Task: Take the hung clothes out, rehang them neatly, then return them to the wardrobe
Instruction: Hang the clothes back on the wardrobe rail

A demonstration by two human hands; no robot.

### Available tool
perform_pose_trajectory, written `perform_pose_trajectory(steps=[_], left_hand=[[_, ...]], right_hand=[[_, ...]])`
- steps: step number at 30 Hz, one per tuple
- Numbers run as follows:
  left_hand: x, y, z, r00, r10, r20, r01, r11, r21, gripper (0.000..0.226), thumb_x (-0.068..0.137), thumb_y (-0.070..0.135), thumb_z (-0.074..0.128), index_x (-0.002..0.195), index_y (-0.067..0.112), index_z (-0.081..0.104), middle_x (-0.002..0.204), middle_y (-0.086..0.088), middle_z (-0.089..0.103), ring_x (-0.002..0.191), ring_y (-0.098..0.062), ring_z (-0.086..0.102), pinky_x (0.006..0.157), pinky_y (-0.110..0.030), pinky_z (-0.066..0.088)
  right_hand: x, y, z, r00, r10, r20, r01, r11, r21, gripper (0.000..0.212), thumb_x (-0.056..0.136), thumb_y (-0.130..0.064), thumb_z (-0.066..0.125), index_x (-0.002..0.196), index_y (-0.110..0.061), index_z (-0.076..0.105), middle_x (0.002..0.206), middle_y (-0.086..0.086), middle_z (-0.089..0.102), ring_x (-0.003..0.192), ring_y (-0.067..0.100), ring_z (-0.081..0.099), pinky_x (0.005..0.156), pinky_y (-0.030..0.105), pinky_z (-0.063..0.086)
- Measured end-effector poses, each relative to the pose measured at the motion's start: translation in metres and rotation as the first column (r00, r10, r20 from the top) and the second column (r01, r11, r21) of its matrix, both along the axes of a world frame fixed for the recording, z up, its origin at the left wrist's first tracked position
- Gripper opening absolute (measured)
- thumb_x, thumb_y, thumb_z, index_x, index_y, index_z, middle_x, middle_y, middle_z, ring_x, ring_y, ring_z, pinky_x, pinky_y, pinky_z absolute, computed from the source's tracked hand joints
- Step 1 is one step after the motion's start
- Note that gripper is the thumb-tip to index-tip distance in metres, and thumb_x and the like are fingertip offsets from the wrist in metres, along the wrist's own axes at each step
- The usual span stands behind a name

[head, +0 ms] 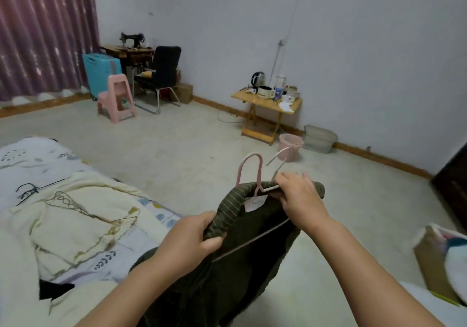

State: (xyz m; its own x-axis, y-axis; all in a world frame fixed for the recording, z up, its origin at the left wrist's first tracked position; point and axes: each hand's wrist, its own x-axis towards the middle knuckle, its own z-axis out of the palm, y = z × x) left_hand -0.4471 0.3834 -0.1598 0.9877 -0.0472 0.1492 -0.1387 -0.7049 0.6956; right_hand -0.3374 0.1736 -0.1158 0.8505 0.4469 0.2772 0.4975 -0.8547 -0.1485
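Note:
A dark green garment [252, 256] with a striped collar hangs in the air in front of me. My left hand [194, 235] grips the near end of the collar. My right hand [298, 195] holds the far side of the collar together with a pink wire hanger [249, 168] whose hook stands up above the neck. A second, paler hanger hook [279, 157] sticks up just behind it. A white label shows inside the neck. A cream garment [83, 223] lies spread on the bed at left. A dark wardrobe edge [454, 190] shows at far right.
The bed [30, 165] with a patterned sheet fills the lower left. A wooden folding table [267, 106] with a kettle and cups stands by the wall, with a pink bin [290, 147] beside it. A pink stool [117, 99], black chair and sewing machine stand at the back. A bag [439, 258] sits at right.

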Motion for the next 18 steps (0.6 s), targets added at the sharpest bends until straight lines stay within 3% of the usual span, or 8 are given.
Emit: perform_pose_trajectory(steps=[2,4,6,10,12,14,16,18], left_hand=[[0.001,-0.012,0.022,0.998,-0.050,0.041,0.047,0.996,0.080,0.007,0.081,0.029,0.062,0.079,0.031,0.055,0.068,0.010,0.060,0.066,-0.004,0.056,0.059,-0.025,0.042],[0.001,-0.025,0.044,0.995,-0.077,0.062,0.067,0.987,0.145,0.007,0.080,0.030,0.063,0.083,0.030,0.056,0.073,0.009,0.062,0.070,-0.008,0.057,0.063,-0.030,0.045],[-0.001,-0.041,0.063,0.992,-0.093,0.084,0.073,0.973,0.217,0.012,0.081,0.033,0.063,0.090,0.029,0.056,0.080,0.009,0.063,0.075,-0.010,0.058,0.067,-0.031,0.046],[-0.012,-0.089,0.095,0.990,-0.103,0.096,0.074,0.960,0.269,0.029,0.083,0.035,0.063,0.106,0.031,0.046,0.095,0.010,0.059,0.083,-0.005,0.055,0.067,-0.020,0.045],[-0.024,-0.125,0.108,0.984,-0.065,0.164,0.026,0.973,0.227,0.048,0.080,0.032,0.066,0.122,0.030,0.042,0.111,0.010,0.054,0.098,-0.006,0.053,0.080,-0.022,0.047],[-0.042,-0.168,0.119,0.893,-0.045,0.448,-0.042,0.982,0.182,0.050,0.078,0.025,0.067,0.124,0.019,0.049,0.114,0.005,0.052,0.101,-0.011,0.050,0.085,-0.029,0.047],[-0.059,-0.215,0.129,0.698,-0.046,0.714,-0.075,0.988,0.137,0.029,0.079,0.018,0.062,0.106,0.006,0.061,0.098,-0.005,0.060,0.086,-0.014,0.053,0.073,-0.027,0.047],[-0.072,-0.259,0.136,0.632,-0.035,0.774,-0.079,0.991,0.109,0.026,0.084,0.020,0.055,0.099,0.002,0.066,0.092,-0.009,0.066,0.083,-0.020,0.060,0.070,-0.028,0.049]], right_hand=[[-0.015,-0.029,0.019,1.000,-0.003,0.009,0.003,1.000,0.014,0.017,0.090,-0.023,0.052,0.079,-0.030,0.041,0.086,-0.006,0.052,0.089,0.019,0.051,0.082,0.033,0.038],[-0.034,-0.057,0.036,1.000,-0.011,-0.003,0.011,0.998,0.056,0.020,0.090,-0.027,0.054,0.077,-0.035,0.041,0.081,-0.011,0.050,0.078,0.011,0.047,0.063,0.023,0.031],[-0.054,-0.085,0.050,0.999,-0.029,-0.024,0.031,0.997,0.070,0.022,0.091,-0.030,0.053,0.074,-0.036,0.041,0.076,-0.015,0.049,0.071,0.006,0.044,0.057,0.018,0.026],[-0.101,-0.136,0.077,0.994,-0.091,-0.063,0.100,0.984,0.150,0.019,0.090,-0.033,0.054,0.072,-0.036,0.047,0.072,-0.014,0.055,0.070,0.001,0.049,0.057,0.020,0.033],[-0.124,-0.162,0.088,0.986,-0.148,-0.074,0.160,0.970,0.183,0.019,0.090,-0.033,0.055,0.072,-0.034,0.049,0.071,-0.013,0.055,0.069,0.002,0.050,0.056,0.021,0.033],[-0.145,-0.187,0.096,0.974,-0.204,-0.100,0.221,0.954,0.201,0.019,0.090,-0.034,0.055,0.072,-0.032,0.051,0.071,-0.011,0.054,0.069,0.003,0.050,0.055,0.022,0.032],[-0.167,-0.209,0.100,0.958,-0.248,-0.146,0.275,0.936,0.217,0.014,0.090,-0.035,0.055,0.078,-0.029,0.056,0.074,-0.010,0.057,0.071,0.005,0.052,0.056,0.023,0.034],[-0.190,-0.231,0.103,0.938,-0.295,-0.180,0.330,0.920,0.212,0.014,0.090,-0.038,0.055,0.079,-0.029,0.057,0.075,-0.010,0.057,0.073,0.003,0.052,0.055,0.022,0.033]])
